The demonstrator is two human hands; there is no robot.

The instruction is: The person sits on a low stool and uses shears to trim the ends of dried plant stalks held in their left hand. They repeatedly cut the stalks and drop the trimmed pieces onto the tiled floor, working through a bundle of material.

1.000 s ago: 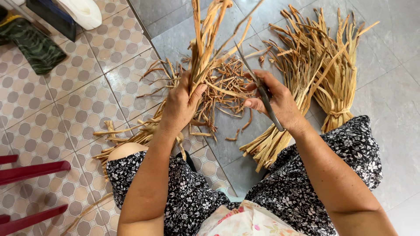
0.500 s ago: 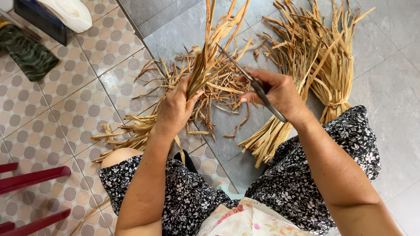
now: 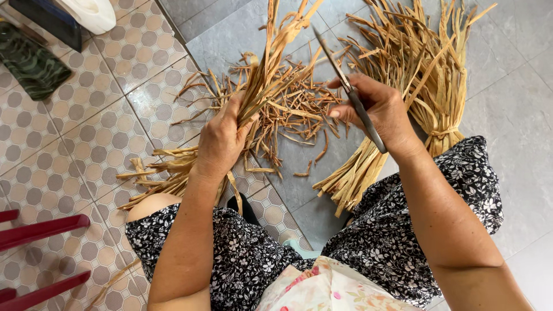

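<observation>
Left hand (image 3: pixel 222 141) shut tight round a bunch of dry straw-coloured strips (image 3: pixel 268 69), held upright over the floor (image 3: pixel 518 132). Right hand (image 3: pixel 383 112) closed round a thin knife (image 3: pixel 348 89), blade pointing up and away, tip close to the strips but maybe not touching. Hard to tell for sure.

Best done, by the look of it, with a firm hold low on the bunch and the fingers kept well under the place where the blade met the strips. Small, slow strokes away from the body, never toward the holding hand. Easy to slip on such thin, stiff stuff.

No box, bowl or basket seen anywhere. Everything lying loose on the floor: a messy heap of short cut bits (image 3: pixel 294 115) under the hands, a tied bundle of long strips (image 3: pixel 426 86) to the right, and a few more strips (image 3: pixel 161 173) by the left knee. Red bars (image 3: pixel 40 230) at the left edge, and a dark green mat (image 3: pixel 29 66) at the top left.
</observation>
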